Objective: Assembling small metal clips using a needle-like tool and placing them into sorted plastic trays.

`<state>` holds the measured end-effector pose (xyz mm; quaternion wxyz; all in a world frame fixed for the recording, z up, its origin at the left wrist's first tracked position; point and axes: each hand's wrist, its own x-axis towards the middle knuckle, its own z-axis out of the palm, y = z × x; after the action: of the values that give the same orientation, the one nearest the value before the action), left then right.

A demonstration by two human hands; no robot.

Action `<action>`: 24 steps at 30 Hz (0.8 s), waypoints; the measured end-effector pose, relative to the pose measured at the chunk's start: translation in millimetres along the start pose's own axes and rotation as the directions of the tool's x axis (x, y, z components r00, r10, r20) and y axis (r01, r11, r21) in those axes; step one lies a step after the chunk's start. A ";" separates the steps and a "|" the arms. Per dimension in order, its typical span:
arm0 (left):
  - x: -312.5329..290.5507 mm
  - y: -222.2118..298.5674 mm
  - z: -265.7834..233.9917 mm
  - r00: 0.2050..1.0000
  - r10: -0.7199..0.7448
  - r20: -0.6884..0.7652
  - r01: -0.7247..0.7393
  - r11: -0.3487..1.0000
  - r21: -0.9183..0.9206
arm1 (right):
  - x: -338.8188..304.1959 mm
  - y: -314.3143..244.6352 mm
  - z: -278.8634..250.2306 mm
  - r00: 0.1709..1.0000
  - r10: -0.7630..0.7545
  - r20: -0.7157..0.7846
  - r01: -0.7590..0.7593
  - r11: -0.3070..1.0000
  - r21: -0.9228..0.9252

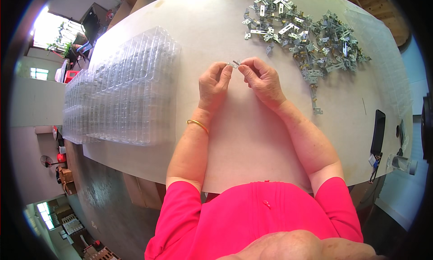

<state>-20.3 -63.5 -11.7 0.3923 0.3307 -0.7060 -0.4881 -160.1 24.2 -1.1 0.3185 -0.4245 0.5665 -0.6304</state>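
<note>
Fingertips partly hide the small metal piece (235,64), its exact shape unclear; the left hand (213,85) and right hand (264,79) each pinch it, the grip closed, over the smooth, pale bench (252,145). Silvery, hole-punched brackets (311,43) tangle indistinctly at right; ridged, transparent plastic trays (131,91) blur together at left.

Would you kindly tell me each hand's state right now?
Left hand: closed, pinching a small metal part.
Right hand: closed, pinching metal there too; same piece unclear.
</note>
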 end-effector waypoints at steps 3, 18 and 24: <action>-0.7 0.1 0.5 0.994 0.100 -0.031 -0.095 0.986 0.133 | -1.4 -8.4 5.5 0.999 0.031 -0.021 -0.027 0.987 0.157; -4.8 12.6 2.2 0.979 0.162 0.123 -0.179 0.973 0.148 | 5.0 1.8 4.0 0.932 -0.280 -0.230 0.268 0.960 -0.082; 0.6 14.2 -7.5 0.971 -0.217 0.106 0.241 0.883 -0.402 | 5.7 9.6 0.1 0.988 -0.010 -0.154 0.018 0.999 0.046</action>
<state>-15.2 -62.9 3.5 0.3723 0.3072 -0.5542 -0.6781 -163.3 17.7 -9.5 0.2795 -0.3711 0.5712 -0.6767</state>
